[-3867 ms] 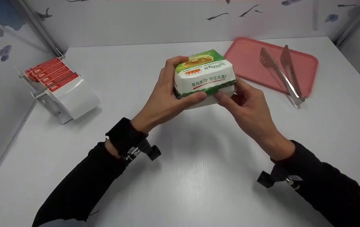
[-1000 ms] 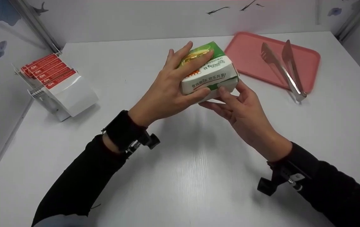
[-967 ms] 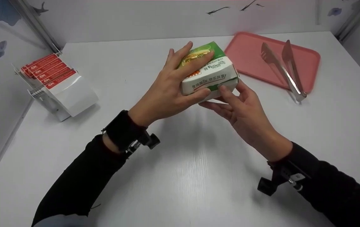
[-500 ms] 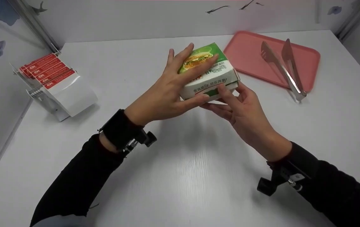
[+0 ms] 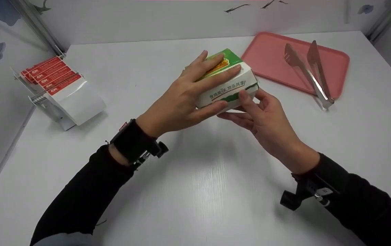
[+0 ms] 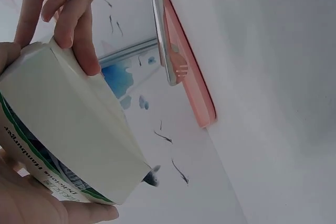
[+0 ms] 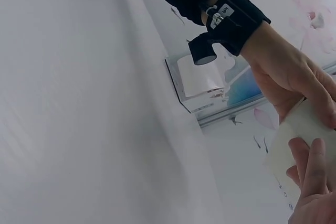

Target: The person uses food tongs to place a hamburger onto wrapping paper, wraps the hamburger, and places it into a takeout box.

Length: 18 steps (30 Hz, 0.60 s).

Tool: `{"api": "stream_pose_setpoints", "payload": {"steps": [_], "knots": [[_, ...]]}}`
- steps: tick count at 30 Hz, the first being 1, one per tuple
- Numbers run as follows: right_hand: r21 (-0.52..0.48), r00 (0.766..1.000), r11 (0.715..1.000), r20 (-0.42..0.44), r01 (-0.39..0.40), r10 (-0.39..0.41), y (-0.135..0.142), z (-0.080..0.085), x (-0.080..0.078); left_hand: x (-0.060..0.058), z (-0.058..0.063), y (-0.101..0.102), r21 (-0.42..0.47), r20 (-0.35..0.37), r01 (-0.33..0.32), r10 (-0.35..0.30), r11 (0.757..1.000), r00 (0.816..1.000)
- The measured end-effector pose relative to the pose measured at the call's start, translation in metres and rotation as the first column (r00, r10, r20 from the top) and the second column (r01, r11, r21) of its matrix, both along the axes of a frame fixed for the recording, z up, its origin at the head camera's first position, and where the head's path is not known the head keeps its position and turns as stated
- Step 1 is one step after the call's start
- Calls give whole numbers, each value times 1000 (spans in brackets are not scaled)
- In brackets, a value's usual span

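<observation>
Held above the table is a green and white hamburger box (image 5: 227, 90), its lid toward me and printed with a burger picture. My left hand (image 5: 178, 99) grips it from the left, with fingers spread across the lid and the thumb along the front. At the lower right, my right hand (image 5: 270, 126) holds the box with its thumb on the front edge and other fingers underneath. In the left wrist view the plain underside of the box (image 6: 79, 114) shows, touched by right-hand fingers. The inside of the box is hidden.
A pink tray (image 5: 263, 58) lies at the back right, with metal tongs (image 5: 313, 80) resting across its front edge. At the left, a wire rack (image 5: 39, 100) holds several red and white paper sleeves (image 5: 82, 102). Walls enclose the table's back and sides.
Compared with the oldest frame, my left fingers have spread over the lid, and my right fingers have moved beneath the box. In the last half second, my left fingers have shifted slightly across the lid.
</observation>
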State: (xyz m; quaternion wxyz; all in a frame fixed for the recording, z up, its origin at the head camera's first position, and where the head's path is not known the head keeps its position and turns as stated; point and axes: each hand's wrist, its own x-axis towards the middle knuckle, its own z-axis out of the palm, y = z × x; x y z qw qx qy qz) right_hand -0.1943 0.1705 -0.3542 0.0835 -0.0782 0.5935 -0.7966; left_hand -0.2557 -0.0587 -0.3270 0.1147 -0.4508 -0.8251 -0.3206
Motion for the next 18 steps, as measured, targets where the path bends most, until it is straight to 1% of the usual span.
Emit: {"api": "stream_pose_setpoints", "payload": {"steps": [3,5,9,12,18], "knots": [[-2,999,999,0,-52,52,2,1,1,-1,1,-2,25,48,7,-8,1000,999],[1,998,998,1,-66,66,2,1,1,-3,1,-3,45,73,14,-17,999,997],[19,999,999,-7,-46,46,1,0,1,-5,0,-2,116,91,34,-45,993,995],[23,999,999,-15,-29,30,-1,-1,1,-6,-1,2,171,107,30,-49,985,993],[40,999,999,-35,-15,17,-3,-3,2,-1,0,9,189,184,-43,8,981,983]]}}
